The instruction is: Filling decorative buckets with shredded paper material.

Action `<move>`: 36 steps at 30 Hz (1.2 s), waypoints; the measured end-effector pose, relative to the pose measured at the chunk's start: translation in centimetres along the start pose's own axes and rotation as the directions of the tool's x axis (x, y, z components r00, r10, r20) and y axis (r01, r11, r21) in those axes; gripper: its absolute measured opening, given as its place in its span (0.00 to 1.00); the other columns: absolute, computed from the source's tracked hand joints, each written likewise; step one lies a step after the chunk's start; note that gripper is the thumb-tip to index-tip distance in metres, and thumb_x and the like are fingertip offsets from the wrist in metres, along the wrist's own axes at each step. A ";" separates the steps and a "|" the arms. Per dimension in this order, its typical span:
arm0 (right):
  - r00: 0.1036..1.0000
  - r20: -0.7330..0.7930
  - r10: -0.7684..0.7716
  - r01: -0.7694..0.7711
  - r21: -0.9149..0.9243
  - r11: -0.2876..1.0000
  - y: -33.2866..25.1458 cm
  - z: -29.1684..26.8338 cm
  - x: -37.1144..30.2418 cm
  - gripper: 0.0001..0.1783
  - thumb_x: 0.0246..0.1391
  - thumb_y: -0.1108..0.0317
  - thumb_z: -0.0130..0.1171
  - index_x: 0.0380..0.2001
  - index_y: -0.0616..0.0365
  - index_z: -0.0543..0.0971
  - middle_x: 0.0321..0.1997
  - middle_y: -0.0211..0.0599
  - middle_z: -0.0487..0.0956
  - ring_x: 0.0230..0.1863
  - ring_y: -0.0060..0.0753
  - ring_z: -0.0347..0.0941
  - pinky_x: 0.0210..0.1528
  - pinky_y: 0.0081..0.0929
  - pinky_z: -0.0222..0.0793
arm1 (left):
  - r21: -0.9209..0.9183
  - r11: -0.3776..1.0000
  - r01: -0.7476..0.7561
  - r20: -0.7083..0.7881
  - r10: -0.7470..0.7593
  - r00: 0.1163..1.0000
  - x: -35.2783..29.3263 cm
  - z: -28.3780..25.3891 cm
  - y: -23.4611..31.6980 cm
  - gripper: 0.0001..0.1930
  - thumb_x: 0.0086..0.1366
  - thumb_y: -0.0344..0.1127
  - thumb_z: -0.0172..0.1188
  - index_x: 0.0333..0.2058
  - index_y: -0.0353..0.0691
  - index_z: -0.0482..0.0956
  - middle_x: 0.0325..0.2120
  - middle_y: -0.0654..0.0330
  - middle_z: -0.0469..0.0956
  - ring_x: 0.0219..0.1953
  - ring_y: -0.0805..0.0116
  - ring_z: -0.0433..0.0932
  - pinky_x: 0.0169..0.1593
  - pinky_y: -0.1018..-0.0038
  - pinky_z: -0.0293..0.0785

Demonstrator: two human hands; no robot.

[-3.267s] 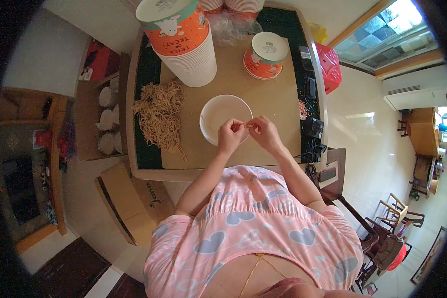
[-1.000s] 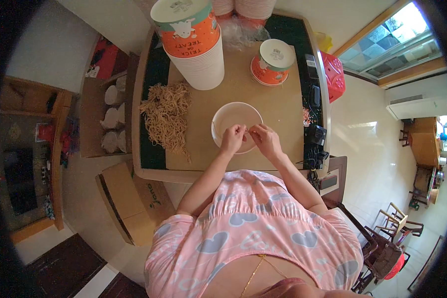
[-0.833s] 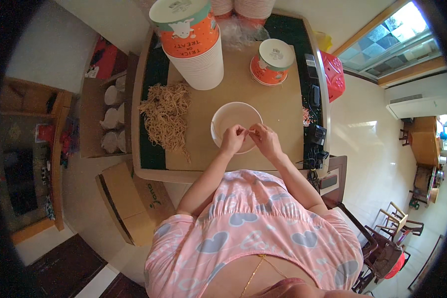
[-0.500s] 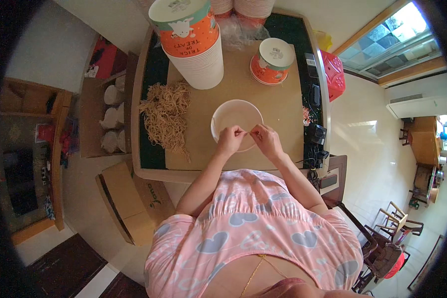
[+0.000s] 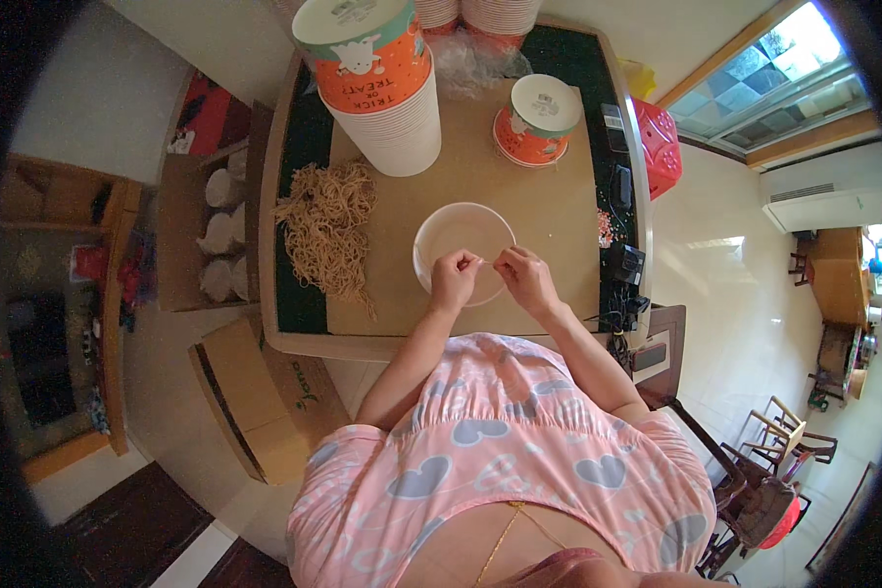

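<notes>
A white paper bucket (image 5: 461, 220) stands on the cardboard sheet close in front of me, its open mouth facing up. Over its near right rim, my left hand (image 5: 455, 278) and my right hand (image 5: 527, 279) are both closed in a pinch, fingertips a short gap apart. A thin pale string (image 5: 487, 263) seems to run between them; its detail is too small to make out. To the left lies a tangled heap of tan twine (image 5: 325, 230). Behind it rises a tall upside-down stack of orange, green and white paper buckets (image 5: 387, 108).
A short upside-down stack of similar buckets (image 5: 539, 113) sits at the back right, near crumpled clear plastic (image 5: 470, 64). Cables and black adapters (image 5: 627, 265) line the right table edge. A box of white wrapped stacks (image 5: 220, 225) and a cardboard box (image 5: 255, 392) stand left of the table.
The bucket has shifted slightly left and toward me. My hands keep almost the same place, with their pinched fingertips a little farther apart.
</notes>
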State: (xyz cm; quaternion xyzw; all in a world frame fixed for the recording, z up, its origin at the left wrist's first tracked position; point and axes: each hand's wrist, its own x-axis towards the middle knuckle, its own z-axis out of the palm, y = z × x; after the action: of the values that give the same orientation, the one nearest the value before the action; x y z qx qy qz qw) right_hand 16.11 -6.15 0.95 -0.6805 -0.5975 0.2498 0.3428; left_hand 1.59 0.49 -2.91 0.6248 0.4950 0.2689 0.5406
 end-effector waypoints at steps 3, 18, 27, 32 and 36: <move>1.000 0.003 0.027 -0.027 -0.008 1.000 0.0 -0.2 -0.1 0.04 0.47 0.70 0.55 0.25 0.59 0.72 0.29 0.43 0.73 0.34 0.49 0.71 0.34 0.40 0.67 | -0.034 0.998 0.059 0.009 -0.059 0.998 0.0 -0.2 0.5 0.05 0.54 0.29 0.60 0.23 0.34 0.78 0.18 0.64 0.77 0.22 0.80 0.71 0.27 0.79 0.67; 0.978 -0.211 -0.003 0.004 0.007 1.000 0.1 -0.7 -0.5 0.03 0.44 0.71 0.60 0.26 0.55 0.77 0.29 0.37 0.75 0.35 0.42 0.69 0.37 0.35 0.64 | 0.120 0.990 -0.070 0.222 0.042 0.974 -2.0 -2.6 5.7 0.08 0.56 0.33 0.60 0.28 0.34 0.79 0.19 0.60 0.77 0.23 0.80 0.72 0.27 0.78 0.67; 0.952 -0.303 -0.045 0.034 -0.042 0.999 0.4 0.1 -0.6 0.06 0.41 0.73 0.61 0.28 0.56 0.78 0.30 0.39 0.74 0.36 0.43 0.69 0.39 0.34 0.65 | 0.057 0.974 -0.219 0.296 0.193 0.935 -4.1 -2.6 10.1 0.06 0.56 0.31 0.60 0.25 0.34 0.76 0.18 0.64 0.73 0.21 0.79 0.68 0.25 0.79 0.64; 0.944 -0.320 0.075 -0.047 0.095 0.994 -0.9 -0.3 -0.4 0.07 0.41 0.77 0.60 0.27 0.57 0.78 0.32 0.40 0.73 0.37 0.43 0.69 0.38 0.33 0.66 | -0.120 0.991 -0.053 0.262 0.083 0.961 -4.0 -2.3 9.2 0.06 0.58 0.31 0.58 0.27 0.34 0.78 0.22 0.65 0.76 0.24 0.81 0.70 0.28 0.81 0.66; 0.940 -0.327 -0.096 0.117 0.045 0.992 -1.5 -1.5 -0.8 0.06 0.42 0.78 0.59 0.27 0.58 0.77 0.30 0.41 0.73 0.36 0.43 0.69 0.37 0.33 0.66 | -0.175 0.979 -0.108 0.194 0.142 0.971 -3.9 -2.3 9.1 0.06 0.58 0.31 0.57 0.28 0.33 0.78 0.17 0.67 0.74 0.22 0.84 0.68 0.25 0.82 0.63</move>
State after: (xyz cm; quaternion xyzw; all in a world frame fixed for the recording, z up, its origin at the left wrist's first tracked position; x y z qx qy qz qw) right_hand 16.18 -7.08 3.00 -0.6677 -0.5608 0.1347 0.4707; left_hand 1.15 -1.46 7.07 0.6328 0.3724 0.2764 0.6200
